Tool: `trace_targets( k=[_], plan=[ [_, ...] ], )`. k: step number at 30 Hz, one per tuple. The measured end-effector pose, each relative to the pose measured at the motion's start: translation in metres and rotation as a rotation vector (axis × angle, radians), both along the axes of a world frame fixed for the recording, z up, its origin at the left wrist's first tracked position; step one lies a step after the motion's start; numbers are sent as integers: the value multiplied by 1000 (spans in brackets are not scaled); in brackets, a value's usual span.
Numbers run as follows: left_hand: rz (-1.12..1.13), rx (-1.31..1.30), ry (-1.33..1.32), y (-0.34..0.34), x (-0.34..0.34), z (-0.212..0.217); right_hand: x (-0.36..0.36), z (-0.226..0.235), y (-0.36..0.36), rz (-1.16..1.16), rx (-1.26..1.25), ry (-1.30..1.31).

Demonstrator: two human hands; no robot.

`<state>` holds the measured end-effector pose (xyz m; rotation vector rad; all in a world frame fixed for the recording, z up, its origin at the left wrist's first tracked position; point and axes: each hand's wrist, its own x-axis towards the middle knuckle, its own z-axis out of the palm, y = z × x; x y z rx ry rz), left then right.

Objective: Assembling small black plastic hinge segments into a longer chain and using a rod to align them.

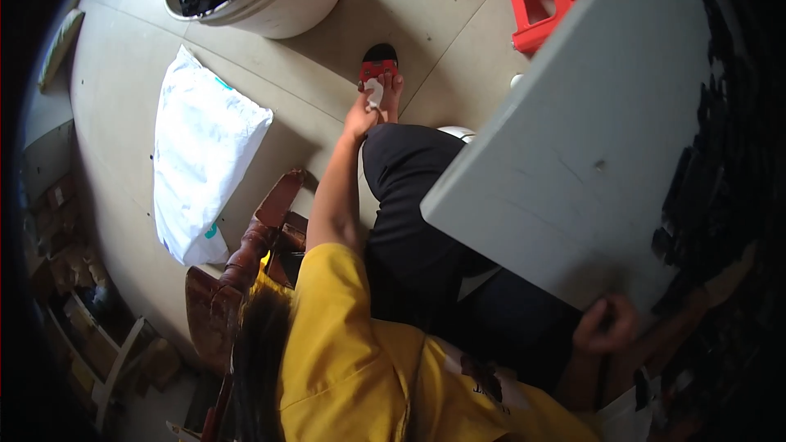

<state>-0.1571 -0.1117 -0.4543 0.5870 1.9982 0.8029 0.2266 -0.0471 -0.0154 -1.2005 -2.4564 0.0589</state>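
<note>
The one view comes from a fisheye lens on the wearer's head, facing steeply down, its dark rim curving straight edges. It looks from above the near side of the bench (540,155), close over the yellow shirt (344,352) beside the bench, across the floor (442,4) left of the bench, farther from the lens.

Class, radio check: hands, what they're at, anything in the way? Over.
Left hand holding a crumpled white piece at the slippered foot. Right hand curled by the grey table, contents unclear. White bag on the floor, apart from the left hand.
</note>
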Motion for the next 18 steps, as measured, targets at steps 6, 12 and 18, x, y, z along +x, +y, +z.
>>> trace_targets(
  k=[6,12,18],
  plan=[
    [589,353,-288,-73,-20,21,-30,-4,19,140,18,120],
    [419,691,51,7,11,278,-15,-4,18,78,63,172],
    [-56,1005,859,41,84,418,0,0,14,134,-95,598]
  ],
)
